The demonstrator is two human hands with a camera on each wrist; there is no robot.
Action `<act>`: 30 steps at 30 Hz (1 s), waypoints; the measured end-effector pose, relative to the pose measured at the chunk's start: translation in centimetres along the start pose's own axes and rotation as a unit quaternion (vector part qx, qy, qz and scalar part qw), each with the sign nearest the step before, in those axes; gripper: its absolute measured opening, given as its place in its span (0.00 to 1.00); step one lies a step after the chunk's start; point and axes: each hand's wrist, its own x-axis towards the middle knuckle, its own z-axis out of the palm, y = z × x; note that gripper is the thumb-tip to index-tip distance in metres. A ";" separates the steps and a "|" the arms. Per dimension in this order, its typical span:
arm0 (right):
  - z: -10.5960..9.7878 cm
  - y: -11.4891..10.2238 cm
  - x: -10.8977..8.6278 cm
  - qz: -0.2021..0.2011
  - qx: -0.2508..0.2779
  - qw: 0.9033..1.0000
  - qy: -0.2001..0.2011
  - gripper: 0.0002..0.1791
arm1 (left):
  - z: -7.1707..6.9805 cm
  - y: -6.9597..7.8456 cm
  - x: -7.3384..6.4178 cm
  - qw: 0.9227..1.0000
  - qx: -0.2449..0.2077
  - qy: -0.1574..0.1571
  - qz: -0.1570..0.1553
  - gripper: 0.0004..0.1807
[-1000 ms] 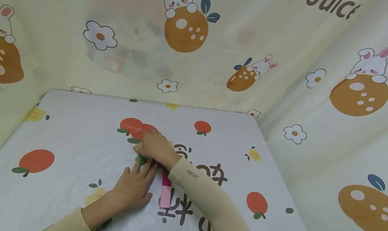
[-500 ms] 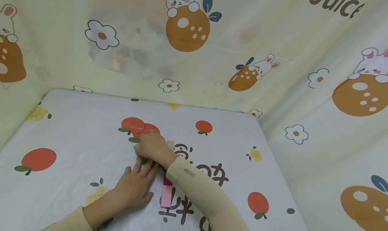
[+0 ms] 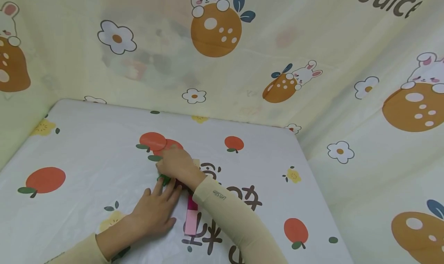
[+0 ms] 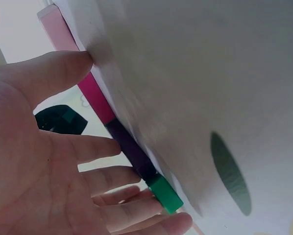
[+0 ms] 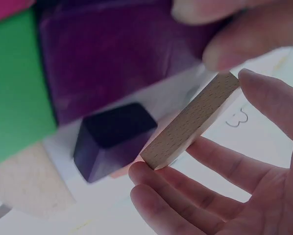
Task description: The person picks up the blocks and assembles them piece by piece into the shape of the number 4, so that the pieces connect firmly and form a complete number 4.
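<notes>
My right hand (image 3: 180, 167) pinches a plain wooden block (image 5: 190, 120) between thumb and fingers; in the head view the hand hides most of it. My left hand (image 3: 154, 210) lies on the cloth with fingers spread. In the left wrist view its fingertips touch a row of blocks: light pink (image 4: 58, 27), magenta (image 4: 97, 98), dark purple (image 4: 132, 149) and green (image 4: 166, 193). The right wrist view shows the left fingertips (image 5: 217, 56) against a large purple block (image 5: 112, 54), beside a green block (image 5: 14, 83). A separate dark purple block (image 5: 114, 142) stands near the wooden one.
A pale wooden piece (image 5: 31, 181) lies beside the green block. Another pale wooden piece (image 3: 196, 162) shows just beyond the right wrist. The table has a white cloth (image 3: 104, 140) printed with fruit and lettering. Patterned curtains (image 3: 149, 90) enclose the back and sides.
The right hand has shifted slightly and now covers the end of the wooden piece that showed at its left. The left hand keeps its place on the blocks. The head view has drifted slightly.
</notes>
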 end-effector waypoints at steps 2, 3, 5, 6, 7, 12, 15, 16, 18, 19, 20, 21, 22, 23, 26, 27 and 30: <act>-0.2 0.3 -0.1 -0.004 0.006 1.000 0.005 0.11 | 0.0 0.0 0.0 1.000 0.003 -0.002 -0.001 0.45; -0.3 0.5 -0.1 -0.005 0.013 1.000 0.007 0.10 | 0.0 -0.1 0.0 1.000 0.004 -0.003 -0.001 0.45; -0.4 0.9 -0.3 -0.007 0.030 1.000 0.006 0.10 | 0.0 -0.1 0.1 1.000 0.004 -0.007 -0.003 0.45; -0.5 1.0 -0.4 -0.009 0.038 0.999 0.006 0.09 | 0.0 -0.2 0.1 1.000 0.003 -0.009 -0.004 0.45; -0.6 1.2 -0.5 -0.010 0.044 0.999 0.006 0.09 | 0.0 -0.2 0.1 1.000 0.002 -0.011 -0.005 0.45; -0.7 1.8 -0.8 -0.023 0.038 0.999 0.007 0.10 | -0.1 -0.3 0.1 1.000 0.000 -0.021 -0.007 0.45; -0.8 2.1 -0.9 -0.029 0.028 0.999 0.001 0.12 | -0.1 -0.3 0.2 1.000 0.002 -0.021 -0.005 0.45; -0.8 2.1 -0.9 -0.030 0.028 0.999 -0.001 0.12 | -0.1 -0.3 0.2 1.000 0.002 -0.021 -0.005 0.45; -1.0 2.2 -1.0 -0.033 0.033 0.999 -0.008 0.13 | -0.1 -0.2 0.2 1.000 0.000 -0.020 -0.005 0.46; -1.0 2.3 -1.1 -0.035 0.036 0.999 -0.011 0.13 | -0.1 -0.2 0.2 1.000 0.000 -0.021 -0.006 0.46; -1.0 2.3 -1.1 -0.037 0.038 0.999 -0.013 0.14 | -0.2 -0.2 0.2 1.000 -0.001 -0.022 -0.007 0.46; -1.1 2.4 -1.2 -0.039 0.042 0.998 -0.015 0.15 | -0.2 -0.2 0.2 1.000 -0.001 -0.023 -0.008 0.46; -1.2 2.4 -1.3 -0.041 0.044 0.998 -0.018 0.16 | -0.1 -0.2 0.2 1.000 -0.001 -0.024 -0.009 0.46; -1.2 2.4 -1.4 -0.042 0.045 0.998 -0.021 0.17 | -0.1 -0.1 0.2 1.000 -0.002 -0.025 -0.009 0.46; -1.2 2.5 -1.5 -0.041 0.050 0.997 -0.030 0.18 | -0.1 -0.1 0.1 1.000 -0.003 -0.024 -0.010 0.46; -1.2 2.5 -1.5 -0.039 0.053 0.997 -0.034 0.18 | -0.1 -0.1 0.1 1.000 -0.004 -0.023 -0.010 0.46; -1.1 2.5 -1.5 -0.032 0.057 0.997 -0.047 0.17 | -0.1 0.0 0.1 1.000 -0.007 -0.022 -0.009 0.46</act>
